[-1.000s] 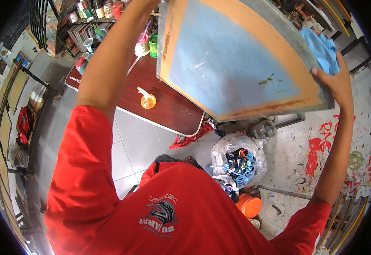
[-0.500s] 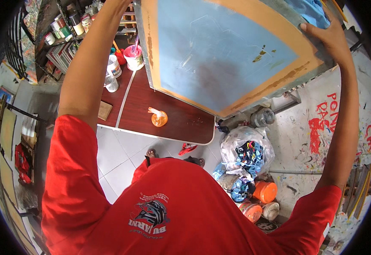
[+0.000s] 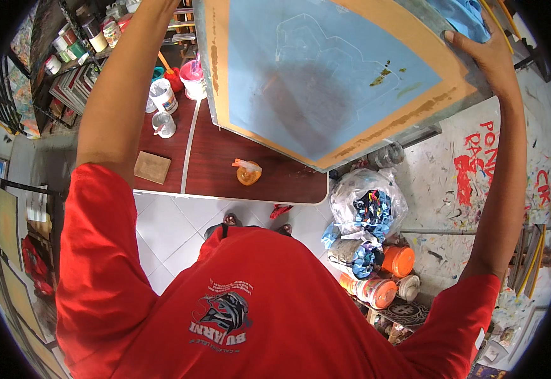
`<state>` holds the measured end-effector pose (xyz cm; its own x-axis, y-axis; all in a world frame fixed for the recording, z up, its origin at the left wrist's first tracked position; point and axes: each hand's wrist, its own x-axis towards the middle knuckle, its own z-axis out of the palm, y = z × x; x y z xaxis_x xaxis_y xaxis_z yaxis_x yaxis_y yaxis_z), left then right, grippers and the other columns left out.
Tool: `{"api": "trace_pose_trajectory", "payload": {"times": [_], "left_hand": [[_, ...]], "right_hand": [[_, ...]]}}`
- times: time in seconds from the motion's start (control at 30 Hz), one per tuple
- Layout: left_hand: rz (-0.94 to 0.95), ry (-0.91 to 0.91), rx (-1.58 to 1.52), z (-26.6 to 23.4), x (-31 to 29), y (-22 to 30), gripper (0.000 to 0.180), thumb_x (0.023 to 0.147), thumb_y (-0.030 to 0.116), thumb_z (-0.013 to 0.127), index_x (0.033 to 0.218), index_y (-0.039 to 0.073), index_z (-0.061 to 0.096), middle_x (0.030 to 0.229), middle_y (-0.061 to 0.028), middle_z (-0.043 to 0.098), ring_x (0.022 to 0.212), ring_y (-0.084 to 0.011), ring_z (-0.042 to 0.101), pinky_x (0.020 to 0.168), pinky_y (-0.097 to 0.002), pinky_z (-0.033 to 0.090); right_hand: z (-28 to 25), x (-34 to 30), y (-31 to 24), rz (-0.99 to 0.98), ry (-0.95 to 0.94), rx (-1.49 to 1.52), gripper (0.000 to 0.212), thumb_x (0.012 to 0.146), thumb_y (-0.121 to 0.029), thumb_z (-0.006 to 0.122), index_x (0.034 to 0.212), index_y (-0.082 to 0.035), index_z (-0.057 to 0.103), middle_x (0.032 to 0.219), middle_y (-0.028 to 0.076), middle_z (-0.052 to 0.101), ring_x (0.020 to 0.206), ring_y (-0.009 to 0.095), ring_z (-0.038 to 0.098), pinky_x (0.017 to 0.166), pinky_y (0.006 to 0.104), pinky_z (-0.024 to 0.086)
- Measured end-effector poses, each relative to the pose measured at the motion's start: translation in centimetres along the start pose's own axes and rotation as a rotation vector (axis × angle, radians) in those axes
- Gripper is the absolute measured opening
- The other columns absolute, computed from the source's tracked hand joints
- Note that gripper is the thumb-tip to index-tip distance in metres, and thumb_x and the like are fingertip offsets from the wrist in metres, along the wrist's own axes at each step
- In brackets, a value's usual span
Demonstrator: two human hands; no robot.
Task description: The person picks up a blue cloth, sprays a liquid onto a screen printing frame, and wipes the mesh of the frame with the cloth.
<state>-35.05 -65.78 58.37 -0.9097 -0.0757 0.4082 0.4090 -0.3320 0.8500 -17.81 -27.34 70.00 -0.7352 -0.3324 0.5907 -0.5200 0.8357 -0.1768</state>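
A framed printing screen [image 3: 256, 95], with blue mesh, an orange-brown border and a grey frame, is held up tilted above the table. The faint outline of a design and some brownish spots show on its mesh. My right hand [image 3: 484, 54] grips the screen's upper right edge, thumb on the near face. A crumpled light-blue cloth [image 3: 461, 19] lies by that hand at the corner; whether the fingers also hold it is unclear. My left forearm [image 3: 120, 82] reaches up along the screen's left side, and the left hand is beyond the upper edge of the view.
Below the screen is a dark red table [image 3: 212, 180]. On it stand an orange pot [image 3: 248, 172], a brown block [image 3: 152, 167], a pink-stained tub [image 3: 192, 81] and white cups [image 3: 163, 95]. A clear bag [image 3: 370, 205] of scraps and orange-lidded jars [image 3: 399, 261] sit at right.
The view has shifted slightly, showing more of the table's left part and the brown block. The screen's tilt looks a little different, and its faint outline shows more clearly. My right hand keeps its grip.
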Motion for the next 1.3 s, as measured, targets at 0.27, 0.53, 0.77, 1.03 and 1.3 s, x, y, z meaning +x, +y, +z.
{"api": "trace_pose_trajectory", "payload": {"times": [0.27, 0.53, 0.77, 1.03, 1.3], "left_hand": [[0.367, 0.270, 0.602, -3.7, 2.0, -1.3, 0.063, 0.094, 0.051, 0.047, 0.133, 0.002, 0.042, 0.130, -0.0203, 0.050, 0.114, -0.0274, 0.054, 0.091, -0.0407, 0.047], [0.126, 0.359, 0.612, -11.4, -23.1, -18.6, 0.015, 0.096, 0.017, 0.051, 0.097, 0.003, 0.049, 0.086, -0.0030, 0.051, 0.078, -0.0120, 0.047, 0.070, -0.0288, 0.041], [-0.460, 0.103, 0.752, -6.1, -49.2, -35.6, 0.100, 0.063, 0.015, 0.084, 0.140, -0.002, 0.022, 0.135, -0.0225, 0.036, 0.123, -0.0322, 0.044, 0.097, -0.0395, 0.044], [-0.457, 0.267, 0.787, -0.3, -45.1, -37.9, 0.119, 0.056, 0.018, 0.087, 0.146, 0.000, 0.012, 0.147, -0.0227, 0.027, 0.134, -0.0374, 0.034, 0.108, -0.0422, 0.035], [-0.304, 0.499, 0.890, 0.5, -44.0, -41.5, 0.091, 0.067, 0.006, 0.072, 0.143, -0.001, 0.023, 0.145, -0.0242, 0.030, 0.137, -0.0354, 0.029, 0.112, -0.0407, 0.030]], "right_hand": [[-0.2, 1.4, 8.2, 0.098, -0.068, -0.012, 0.075, 0.073, -0.033, 0.079, 0.133, 0.000, 0.048, 0.114, 0.011, 0.061, 0.102, 0.018, 0.059, 0.090, 0.0288, 0.045], [1.2, 2.8, 7.9, 0.016, -0.026, 0.150, 0.070, 0.074, -0.021, 0.078, 0.135, -0.008, 0.048, 0.116, 0.007, 0.061, 0.100, 0.015, 0.059, 0.090, 0.0294, 0.048], [1.7, 3.2, 9.6, 0.050, -0.080, 0.185, 0.066, 0.074, -0.023, 0.078, 0.131, -0.006, 0.051, 0.115, 0.005, 0.062, 0.102, 0.016, 0.057, 0.093, 0.0309, 0.044], [2.0, 3.7, 9.4, 0.041, -0.091, 0.249, 0.063, 0.073, -0.019, 0.078, 0.128, -0.002, 0.052, 0.112, 0.006, 0.062, 0.102, 0.015, 0.056, 0.093, 0.0287, 0.042], [1.8, 3.6, 8.9, -0.012, -0.087, 0.245, 0.065, 0.072, -0.019, 0.078, 0.128, -0.001, 0.051, 0.114, 0.007, 0.062, 0.102, 0.016, 0.056, 0.092, 0.0289, 0.043]]}}
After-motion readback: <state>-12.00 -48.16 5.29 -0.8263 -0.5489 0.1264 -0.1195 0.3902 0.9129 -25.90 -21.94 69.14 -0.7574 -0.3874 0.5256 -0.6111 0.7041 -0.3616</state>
